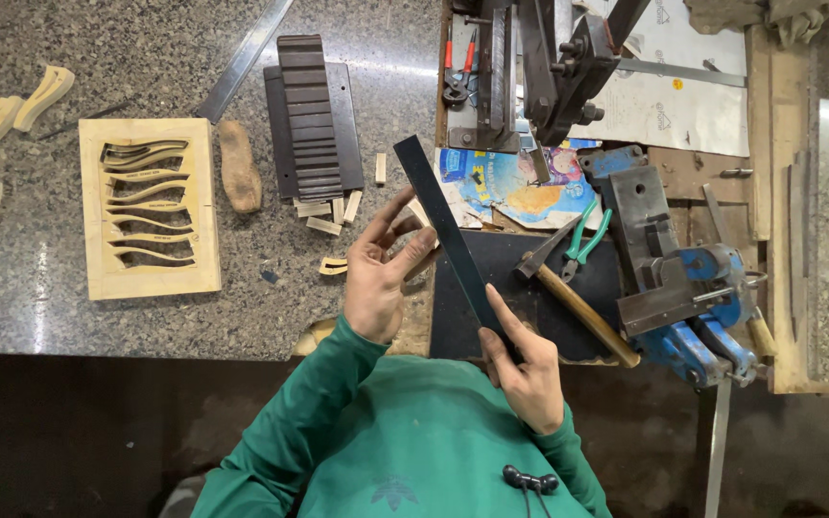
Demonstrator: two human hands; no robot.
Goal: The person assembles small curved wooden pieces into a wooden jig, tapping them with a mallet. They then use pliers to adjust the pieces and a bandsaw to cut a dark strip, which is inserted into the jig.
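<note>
Here the dark flat strip (450, 233) slants above the surface (146, 326), just over a black mat (520, 302). The right hand (528, 364) pinches its near end; the left hand (383, 278) has fingers curled against its middle, a loose grip. Best to support both ends evenly, clear of the hammer (582, 305).

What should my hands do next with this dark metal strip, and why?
Probably lower the dark metal strip flat onto the black plate beneath it. The left hand steadies its middle and the right hand pinches its near end, so it hangs tilted in the air, unsupported. The hammer and green-handled pliers lie close by on the right.
</note>
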